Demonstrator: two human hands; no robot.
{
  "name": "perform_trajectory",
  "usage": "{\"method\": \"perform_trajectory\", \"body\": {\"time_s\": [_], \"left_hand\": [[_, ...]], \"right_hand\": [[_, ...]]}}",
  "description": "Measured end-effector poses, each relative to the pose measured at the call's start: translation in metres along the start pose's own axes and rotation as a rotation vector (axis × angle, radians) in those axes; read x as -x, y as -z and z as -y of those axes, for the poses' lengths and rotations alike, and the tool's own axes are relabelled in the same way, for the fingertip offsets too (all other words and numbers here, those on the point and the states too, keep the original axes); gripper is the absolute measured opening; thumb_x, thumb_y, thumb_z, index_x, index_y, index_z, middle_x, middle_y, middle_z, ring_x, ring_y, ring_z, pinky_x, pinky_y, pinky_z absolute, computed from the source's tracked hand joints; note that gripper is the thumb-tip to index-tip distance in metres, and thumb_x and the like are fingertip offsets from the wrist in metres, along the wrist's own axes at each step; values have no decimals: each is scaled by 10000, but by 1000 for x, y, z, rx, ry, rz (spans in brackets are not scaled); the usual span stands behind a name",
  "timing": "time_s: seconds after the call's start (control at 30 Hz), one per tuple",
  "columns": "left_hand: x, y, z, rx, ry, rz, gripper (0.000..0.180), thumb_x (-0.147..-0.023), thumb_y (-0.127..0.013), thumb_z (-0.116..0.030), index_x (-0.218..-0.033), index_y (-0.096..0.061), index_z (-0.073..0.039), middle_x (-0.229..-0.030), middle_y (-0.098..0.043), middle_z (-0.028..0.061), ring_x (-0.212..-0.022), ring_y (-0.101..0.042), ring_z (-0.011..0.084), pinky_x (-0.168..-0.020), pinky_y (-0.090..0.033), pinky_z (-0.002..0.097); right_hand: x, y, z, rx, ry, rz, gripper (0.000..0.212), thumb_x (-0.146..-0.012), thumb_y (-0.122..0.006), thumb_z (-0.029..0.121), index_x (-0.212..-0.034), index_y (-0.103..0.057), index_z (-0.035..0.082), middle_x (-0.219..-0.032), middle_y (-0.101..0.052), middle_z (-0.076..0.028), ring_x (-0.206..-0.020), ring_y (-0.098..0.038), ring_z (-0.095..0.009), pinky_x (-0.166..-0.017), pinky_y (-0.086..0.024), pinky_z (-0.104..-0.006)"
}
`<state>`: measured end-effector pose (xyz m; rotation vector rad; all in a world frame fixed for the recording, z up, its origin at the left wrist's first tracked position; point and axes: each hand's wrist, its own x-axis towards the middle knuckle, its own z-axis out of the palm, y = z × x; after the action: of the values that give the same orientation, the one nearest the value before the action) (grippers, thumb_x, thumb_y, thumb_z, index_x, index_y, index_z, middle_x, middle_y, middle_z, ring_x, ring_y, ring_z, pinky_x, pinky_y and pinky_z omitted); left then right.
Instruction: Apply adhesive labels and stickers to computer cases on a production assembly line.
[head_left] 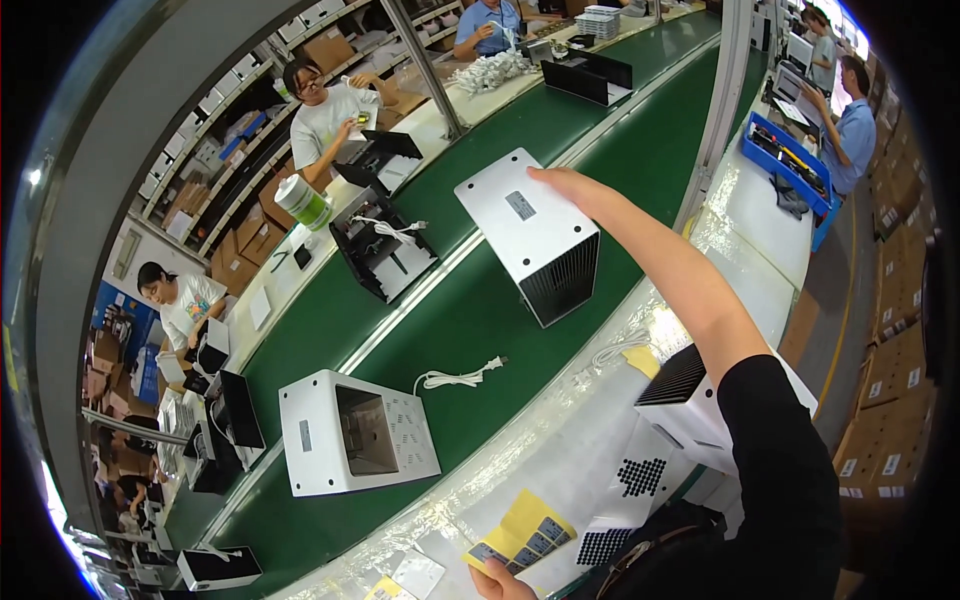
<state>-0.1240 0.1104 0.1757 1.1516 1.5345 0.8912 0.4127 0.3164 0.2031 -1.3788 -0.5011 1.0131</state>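
My right hand grips the far edge of a white box-shaped appliance, its other fingers hidden behind that edge. The appliance stands on the green conveyor belt, with a grey label, dark round feet on its upper face and a black slatted side. Low in the view my left hand holds a yellow label sheet bearing several dark grey labels. Nearer on the belt lies another white appliance with a square opening, and beside it a bundled white power cord.
A white appliance stands by my right arm on the plastic-covered bench. Across the belt are open black housings and several people at work. A metal post rises beyond my right arm; a blue tool bin is farther right.
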Motion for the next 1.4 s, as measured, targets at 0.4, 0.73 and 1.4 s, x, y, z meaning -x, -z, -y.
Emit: {"method": "perform_trajectory", "body": {"time_s": [0.4, 0.73, 1.4], "left_hand": [[11, -9, -10, 16, -7, 23, 503, -1018, -432, -237, -1396, -325, 77, -1359, -481, 191, -1202, -512, 272, -996, -423, 367], [43, 12, -4, -112, -234, 24, 450, -1017, -435, -285, -1303, -448, 63, -1233, -559, 175, -1042, -573, 257, -880, -482, 352], [96, 58, 32, 112, -358, -79, 340, -1017, -440, -268, -1140, -516, 39, -1067, -586, 92, -954, -534, 136, -855, -427, 275]], "right_hand": [[40, 43, 23, 1067, 575, -253, 531, -886, -606, 199, -1340, -400, 15, -1318, -488, -175, -1097, -581, -240, -904, -492, -354], [347, 75, 26, 944, 679, -233, 435, -790, -603, -106, -1200, -548, 27, -1066, -649, -125, -797, -638, -174, -760, -527, -279], [414, 74, -58, 212, -350, 205, 509, -925, -594, 237, -1345, -443, -8, -1227, -582, -125, -1071, -594, -175, -912, -492, -329]]}}
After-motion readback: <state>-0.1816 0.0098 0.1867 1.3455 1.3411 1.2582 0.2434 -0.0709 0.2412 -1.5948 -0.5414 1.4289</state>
